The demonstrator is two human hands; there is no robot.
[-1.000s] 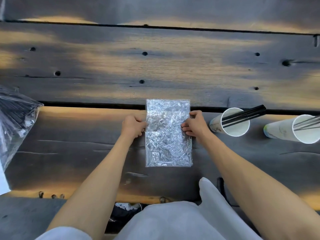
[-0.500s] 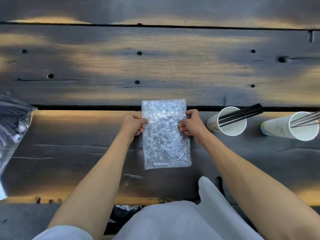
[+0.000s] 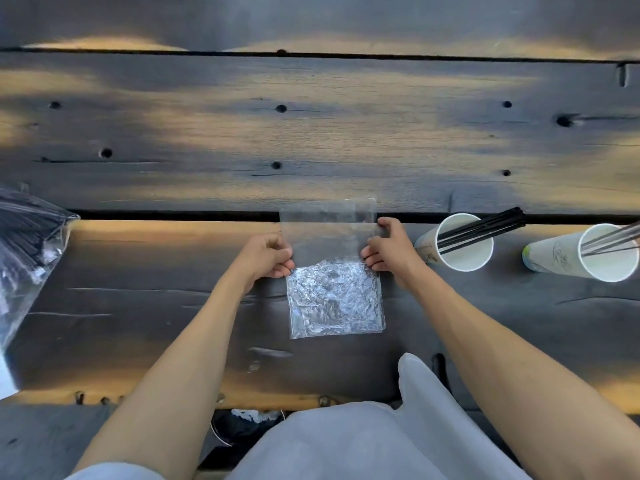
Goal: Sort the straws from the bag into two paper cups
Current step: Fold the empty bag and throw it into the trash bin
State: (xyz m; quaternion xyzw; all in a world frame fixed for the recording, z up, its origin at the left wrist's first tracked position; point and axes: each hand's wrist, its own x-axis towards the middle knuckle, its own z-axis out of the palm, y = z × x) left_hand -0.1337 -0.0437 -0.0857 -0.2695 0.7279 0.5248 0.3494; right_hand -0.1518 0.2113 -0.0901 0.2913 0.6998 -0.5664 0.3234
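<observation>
A small clear crinkled plastic bag lies on the dark wooden table, its upper half lifted and looking see-through. My left hand pinches its left edge and my right hand pinches its right edge. To the right a white paper cup holds several black straws. Farther right a second white paper cup holds several clear straws. At the far left a big clear bag is full of black straws.
The dark wooden table has plank gaps and knot holes. Its near edge runs just in front of my lap, which is covered by light grey cloth. A white object shows at the left edge.
Both hands have lifted the small bag's upper part off the table, so its top now looks transparent. The cups and the big bag stay put; the camera shifted slightly.
</observation>
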